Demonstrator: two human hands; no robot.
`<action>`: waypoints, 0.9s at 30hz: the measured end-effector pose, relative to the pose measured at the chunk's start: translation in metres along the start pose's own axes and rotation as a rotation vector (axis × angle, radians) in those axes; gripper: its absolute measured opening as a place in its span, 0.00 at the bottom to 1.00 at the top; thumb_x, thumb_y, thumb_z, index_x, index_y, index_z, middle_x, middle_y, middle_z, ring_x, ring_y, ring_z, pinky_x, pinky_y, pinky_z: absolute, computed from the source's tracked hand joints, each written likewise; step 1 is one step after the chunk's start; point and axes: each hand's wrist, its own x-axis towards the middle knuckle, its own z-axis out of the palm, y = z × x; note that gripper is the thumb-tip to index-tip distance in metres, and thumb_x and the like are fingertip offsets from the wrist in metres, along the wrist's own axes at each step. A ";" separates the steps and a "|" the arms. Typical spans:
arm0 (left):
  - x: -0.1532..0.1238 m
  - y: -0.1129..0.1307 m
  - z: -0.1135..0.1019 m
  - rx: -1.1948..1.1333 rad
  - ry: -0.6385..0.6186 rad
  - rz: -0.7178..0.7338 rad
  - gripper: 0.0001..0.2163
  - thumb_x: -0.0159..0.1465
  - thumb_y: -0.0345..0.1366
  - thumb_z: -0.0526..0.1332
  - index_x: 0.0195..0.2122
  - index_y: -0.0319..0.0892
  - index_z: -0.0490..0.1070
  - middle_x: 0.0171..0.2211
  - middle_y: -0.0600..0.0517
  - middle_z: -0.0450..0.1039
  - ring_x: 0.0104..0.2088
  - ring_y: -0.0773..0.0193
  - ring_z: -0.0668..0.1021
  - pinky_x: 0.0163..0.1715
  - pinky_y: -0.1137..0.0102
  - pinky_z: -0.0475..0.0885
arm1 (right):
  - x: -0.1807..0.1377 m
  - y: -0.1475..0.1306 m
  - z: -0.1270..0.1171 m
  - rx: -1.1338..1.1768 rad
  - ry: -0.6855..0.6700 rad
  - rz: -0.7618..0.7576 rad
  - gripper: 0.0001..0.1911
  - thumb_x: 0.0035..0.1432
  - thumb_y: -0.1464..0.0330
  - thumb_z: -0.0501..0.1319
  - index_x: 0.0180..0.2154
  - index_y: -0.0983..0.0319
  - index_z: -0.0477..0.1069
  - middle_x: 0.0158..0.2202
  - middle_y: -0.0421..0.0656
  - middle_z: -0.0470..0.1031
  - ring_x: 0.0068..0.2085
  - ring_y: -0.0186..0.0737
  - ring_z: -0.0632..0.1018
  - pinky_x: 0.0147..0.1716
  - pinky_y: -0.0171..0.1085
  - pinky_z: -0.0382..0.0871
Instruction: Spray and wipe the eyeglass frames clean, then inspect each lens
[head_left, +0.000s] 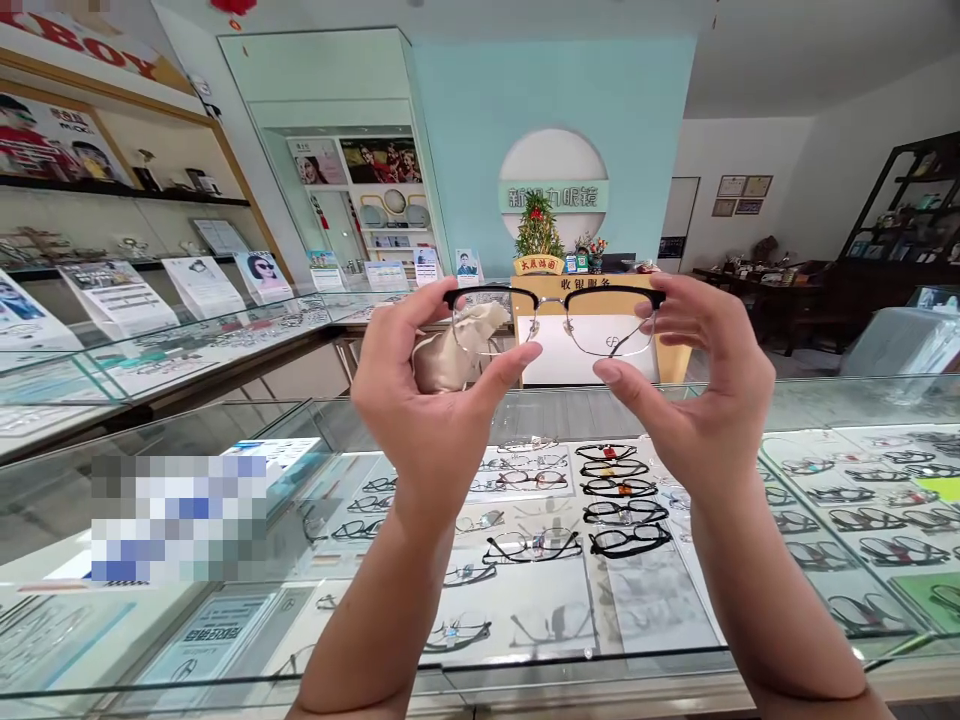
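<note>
I hold a pair of glasses (555,305) with a black brow bar and thin metal rims up at eye level, above the glass counter. My left hand (431,395) pinches the left end of the frame and also clutches a beige cleaning cloth (450,350) behind the left lens. My right hand (701,390) grips the right end, thumb beneath the lens rim and fingers curled over the top. Both lenses look clear.
Below my arms runs a glass display counter (525,660) with several rows of spectacle frames (619,490) inside. Another glass counter (187,345) with leaflets stands at the left. A wooden reception desk (592,330) with a small Christmas tree (538,228) is straight ahead.
</note>
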 end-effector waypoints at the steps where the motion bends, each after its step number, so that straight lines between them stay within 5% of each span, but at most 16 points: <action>1: 0.000 -0.001 0.000 0.007 -0.005 -0.005 0.28 0.55 0.52 0.83 0.56 0.57 0.82 0.47 0.49 0.81 0.48 0.47 0.84 0.47 0.49 0.83 | 0.000 0.001 0.000 0.000 -0.010 0.014 0.32 0.61 0.56 0.76 0.64 0.47 0.73 0.56 0.46 0.84 0.49 0.53 0.84 0.49 0.57 0.84; 17: 0.003 -0.002 -0.004 0.024 -0.115 0.073 0.27 0.61 0.54 0.79 0.60 0.58 0.79 0.52 0.51 0.82 0.55 0.46 0.84 0.48 0.49 0.84 | 0.004 0.009 -0.005 0.043 -0.033 0.149 0.26 0.62 0.49 0.76 0.58 0.46 0.76 0.51 0.45 0.84 0.45 0.48 0.86 0.36 0.45 0.85; 27: 0.003 0.009 0.000 -0.004 -0.047 0.066 0.12 0.69 0.38 0.71 0.53 0.60 0.82 0.49 0.55 0.84 0.52 0.51 0.86 0.43 0.54 0.81 | 0.006 0.015 -0.010 0.032 -0.003 0.160 0.26 0.61 0.48 0.76 0.57 0.46 0.77 0.50 0.45 0.83 0.45 0.48 0.87 0.33 0.43 0.84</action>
